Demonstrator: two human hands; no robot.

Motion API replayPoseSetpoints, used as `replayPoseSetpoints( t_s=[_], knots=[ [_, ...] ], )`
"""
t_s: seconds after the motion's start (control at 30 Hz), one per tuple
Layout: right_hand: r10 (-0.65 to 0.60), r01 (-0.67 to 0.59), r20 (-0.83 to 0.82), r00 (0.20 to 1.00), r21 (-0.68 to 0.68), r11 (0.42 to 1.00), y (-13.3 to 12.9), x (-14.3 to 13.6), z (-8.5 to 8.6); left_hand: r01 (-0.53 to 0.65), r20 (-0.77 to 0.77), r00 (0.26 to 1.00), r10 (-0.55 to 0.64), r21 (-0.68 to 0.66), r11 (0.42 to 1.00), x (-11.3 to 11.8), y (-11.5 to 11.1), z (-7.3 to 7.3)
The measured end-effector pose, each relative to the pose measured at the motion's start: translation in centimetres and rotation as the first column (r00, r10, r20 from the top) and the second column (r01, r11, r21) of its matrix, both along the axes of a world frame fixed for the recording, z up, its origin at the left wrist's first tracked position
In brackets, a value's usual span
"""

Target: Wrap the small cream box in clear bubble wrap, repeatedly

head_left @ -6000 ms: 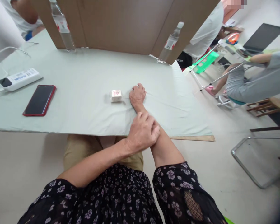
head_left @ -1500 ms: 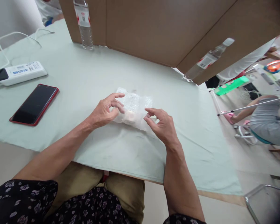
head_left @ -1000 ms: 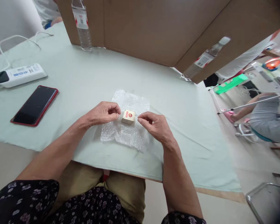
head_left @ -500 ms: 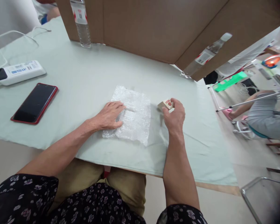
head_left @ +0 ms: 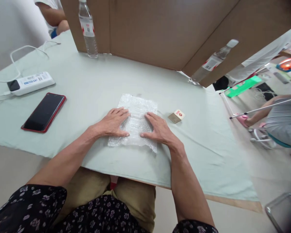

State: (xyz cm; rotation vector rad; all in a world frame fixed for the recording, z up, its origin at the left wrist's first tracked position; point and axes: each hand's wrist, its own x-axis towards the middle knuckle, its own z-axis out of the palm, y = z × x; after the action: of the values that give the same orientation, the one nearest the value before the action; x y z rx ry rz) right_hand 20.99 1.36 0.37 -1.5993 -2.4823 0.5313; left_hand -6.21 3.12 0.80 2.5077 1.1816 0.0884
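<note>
A sheet of clear bubble wrap (head_left: 137,111) lies flat on the pale green tablecloth (head_left: 99,87) in front of me. My left hand (head_left: 113,123) rests on its left side, thumb spread away from the fingers. On the right side of the wrap lies my right hand (head_left: 158,128), also spread, palm down. Neither hand is gripping anything. To the right of my right hand, not touching it, a small cream-coloured box (head_left: 176,116) with a red mark sits on the cloth.
A phone in a red case (head_left: 44,112) and a white device (head_left: 31,83) with cables lie left. Behind stand a cardboard panel (head_left: 145,32) and two water bottles (head_left: 89,34), (head_left: 214,61). People are partly visible at the back left and far right.
My right hand has let go of the small box, which now sits on the cloth, and has moved left onto the bubble wrap. My left hand remains on the wrap. The view has shifted slightly.
</note>
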Motion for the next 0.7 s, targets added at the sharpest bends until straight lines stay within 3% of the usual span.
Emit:
replayPoseSetpoints(
  t_s=[0.2, 0.3, 0.37, 0.43, 0.53, 0.6, 0.7],
  knots=[
    [-0.026, 0.026, -0.021, 0.999, -0.009, 1.0, 0.2, 2.1, 0.7, 0.034, -0.025, 0.999, -0.035, -0.047, 0.998, -0.7, 0.2, 0.2],
    [-0.095, 0.122, -0.146, 0.985, 0.187, 0.975, 0.4, 2.7, 1.3, 0.022, 0.018, 1.0, -0.021, -0.036, 0.999, -0.6, 0.1, 0.4],
    [-0.216, 0.3, -0.258, 0.942, 0.356, 0.885, 0.8, 3.8, 1.3, 0.002, 0.061, 0.998, -0.001, -0.023, 1.0, -0.4, 0.0, 0.6],
    [-0.379, 0.502, -0.343, 0.86, 0.427, 0.752, 1.3, 5.5, 0.9, -0.008, 0.092, 0.996, 0.009, -0.02, 1.0, -0.3, -0.1, 0.9],
    [-0.6, 0.702, -0.365, 0.712, 0.338, 0.627, 2.0, 8.0, -0.5, -0.001, 0.093, 0.996, 0.003, -0.024, 1.0, -0.1, -0.2, 1.0],
    [-0.667, 0.747, -0.339, 0.663, 0.234, 0.623, 2.3, 9.0, -1.3, 0.005, 0.084, 0.996, -0.004, -0.019, 1.0, -0.1, -0.3, 0.8],
    [-0.663, 0.745, -0.371, 0.65, 0.139, 0.652, 2.4, 9.1, -1.5, 0.018, 0.091, 0.996, -0.018, 0.0, 1.0, -0.3, -0.3, 0.4]
  ],
)
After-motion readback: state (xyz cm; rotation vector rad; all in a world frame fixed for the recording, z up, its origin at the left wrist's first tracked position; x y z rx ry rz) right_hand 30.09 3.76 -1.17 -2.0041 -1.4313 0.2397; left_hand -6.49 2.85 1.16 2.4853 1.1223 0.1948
